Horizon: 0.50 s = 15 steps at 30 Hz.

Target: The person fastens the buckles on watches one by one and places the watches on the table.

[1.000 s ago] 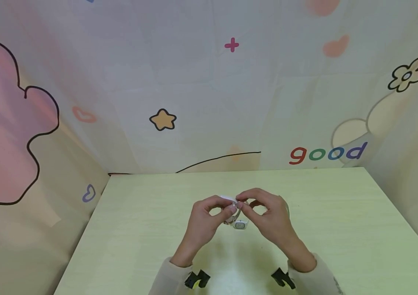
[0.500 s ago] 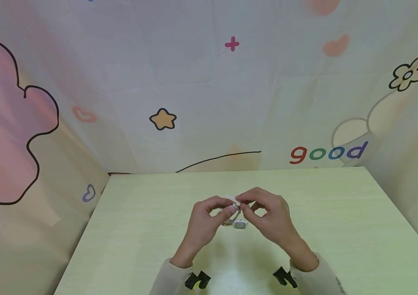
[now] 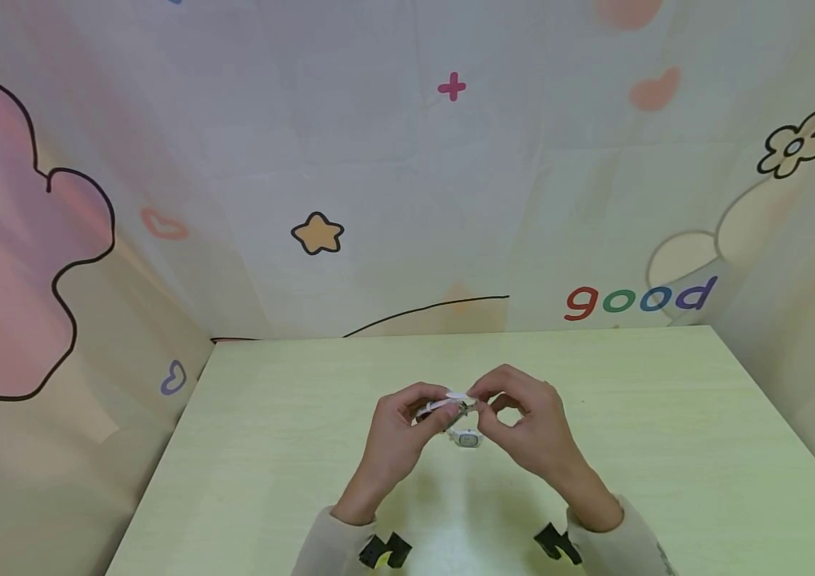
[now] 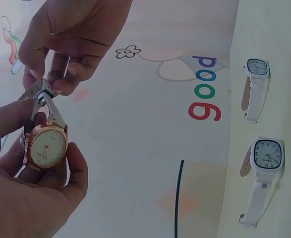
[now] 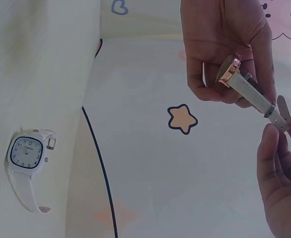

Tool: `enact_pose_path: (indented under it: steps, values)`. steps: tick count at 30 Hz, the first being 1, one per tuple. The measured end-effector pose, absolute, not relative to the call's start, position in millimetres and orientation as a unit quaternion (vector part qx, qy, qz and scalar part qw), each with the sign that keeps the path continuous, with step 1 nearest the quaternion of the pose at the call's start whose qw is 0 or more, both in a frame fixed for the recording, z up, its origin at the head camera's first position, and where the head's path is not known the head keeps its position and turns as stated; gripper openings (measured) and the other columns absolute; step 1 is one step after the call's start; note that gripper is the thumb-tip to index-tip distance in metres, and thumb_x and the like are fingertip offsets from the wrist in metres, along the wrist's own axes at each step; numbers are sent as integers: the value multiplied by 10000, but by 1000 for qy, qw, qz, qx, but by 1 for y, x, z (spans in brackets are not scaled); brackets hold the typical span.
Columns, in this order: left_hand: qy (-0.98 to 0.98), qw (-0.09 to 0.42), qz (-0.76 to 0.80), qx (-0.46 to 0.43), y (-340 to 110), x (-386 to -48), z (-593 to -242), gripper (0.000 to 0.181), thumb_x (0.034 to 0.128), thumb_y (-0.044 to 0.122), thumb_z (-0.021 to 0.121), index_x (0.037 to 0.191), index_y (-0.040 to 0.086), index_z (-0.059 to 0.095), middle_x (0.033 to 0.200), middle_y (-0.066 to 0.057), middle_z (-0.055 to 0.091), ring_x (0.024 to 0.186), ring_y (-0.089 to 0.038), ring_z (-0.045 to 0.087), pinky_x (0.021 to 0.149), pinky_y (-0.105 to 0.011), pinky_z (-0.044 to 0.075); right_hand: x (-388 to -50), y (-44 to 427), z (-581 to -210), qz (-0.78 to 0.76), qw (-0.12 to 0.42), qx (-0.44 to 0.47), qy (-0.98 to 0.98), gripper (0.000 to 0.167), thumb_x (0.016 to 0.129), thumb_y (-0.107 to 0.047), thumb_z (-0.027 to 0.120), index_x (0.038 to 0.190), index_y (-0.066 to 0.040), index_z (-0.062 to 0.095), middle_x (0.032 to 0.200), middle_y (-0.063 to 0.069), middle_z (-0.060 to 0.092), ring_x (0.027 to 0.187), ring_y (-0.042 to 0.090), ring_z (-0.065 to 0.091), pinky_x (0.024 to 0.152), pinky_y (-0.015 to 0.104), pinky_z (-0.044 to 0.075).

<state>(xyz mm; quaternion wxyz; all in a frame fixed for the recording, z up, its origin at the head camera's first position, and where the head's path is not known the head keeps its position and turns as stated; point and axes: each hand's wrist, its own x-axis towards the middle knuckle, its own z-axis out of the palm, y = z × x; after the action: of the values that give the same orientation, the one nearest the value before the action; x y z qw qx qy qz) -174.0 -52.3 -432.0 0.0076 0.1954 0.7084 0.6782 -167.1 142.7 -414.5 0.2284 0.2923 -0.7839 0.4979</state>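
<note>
My left hand grips a round wristwatch with a rose-gold case, a pale dial and a white strap. The strap bends round to its buckle, where both parts meet. My right hand pinches the strap end between thumb and forefinger, as the right wrist view shows at the strap's tip. Below the hands, a white square-faced watch lies on the table. The left wrist view shows two such watches, an upper watch and a lower watch; in the head view the second is hidden.
The pale green table ends at a printed cloth backdrop, with more cloth at both sides. A black clip-like piece sits at the left sleeve and another black piece at the right one.
The round watch has tilted in the left hand, so its white strap now lies flatter between the hands. The right hand has shifted slightly to the right, still pinching the strap end.
</note>
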Motion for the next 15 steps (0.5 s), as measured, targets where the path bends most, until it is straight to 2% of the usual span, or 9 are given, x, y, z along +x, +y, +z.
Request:
enact_pose_path:
  steps: [7, 15]
  values:
    - [718, -3, 669, 189, -52, -172, -431, 159, 918, 220, 706, 1034, 112, 711, 1009, -92, 710, 877, -104, 629, 730, -222, 512, -166, 142, -414, 515, 226, 287, -775, 282, 758, 141, 659, 907, -99, 668, 848, 16, 667, 730, 59, 609, 658, 179, 559]
    - [700, -7, 688, 192, -51, -173, -433, 146, 918, 177, 702, 1019, 72, 696, 1009, -135, 681, 880, -104, 606, 741, -211, 519, -165, 142, -415, 516, 213, 263, -787, 250, 765, 133, 644, 883, -87, 665, 800, -2, 678, 647, 48, 589, 637, 179, 555]
